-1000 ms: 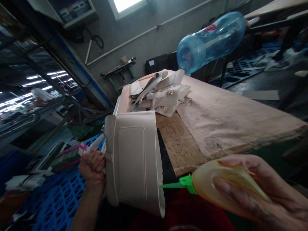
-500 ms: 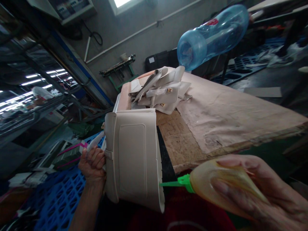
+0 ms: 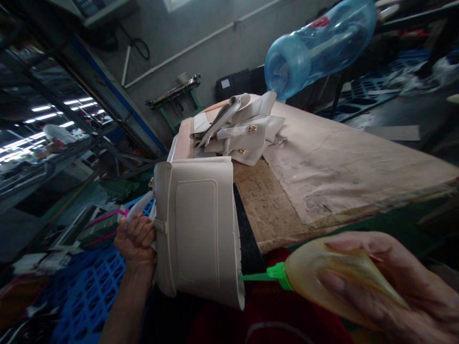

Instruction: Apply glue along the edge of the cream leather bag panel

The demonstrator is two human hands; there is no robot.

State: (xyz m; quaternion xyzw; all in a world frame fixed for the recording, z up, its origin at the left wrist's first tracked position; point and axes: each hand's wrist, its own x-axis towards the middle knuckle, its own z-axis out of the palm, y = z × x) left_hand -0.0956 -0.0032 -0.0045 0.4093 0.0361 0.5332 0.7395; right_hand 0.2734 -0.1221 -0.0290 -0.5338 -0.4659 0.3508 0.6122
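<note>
A beige handbag [image 3: 197,234] stands on its side in front of me, with a stitched panel facing up toward my view. My left hand [image 3: 138,239] is closed in a fist at its left edge, gripping it beside a small strap loop; a white wrapped strip [image 3: 140,204] sticks out above the fist. In my right hand [image 3: 390,277] is a squeeze bottle [image 3: 304,267] of yellowish liquid, its side dented inward. The bottle's green nozzle [image 3: 278,274] points left, its tip at the bag's open right edge near the lower corner.
Several beige bag pieces [image 3: 247,131] with gold clasps lie heaped on the table, which has a stained cloth [image 3: 333,162] and a brown board [image 3: 258,200]. A large blue water bottle [image 3: 315,52] is behind. A blue plastic pallet [image 3: 89,286] lies at lower left.
The nozzle tip has slid slightly down along the bag's right edge. My view has tilted a little, so the scene sits a bit higher. Both hands keep their grips.
</note>
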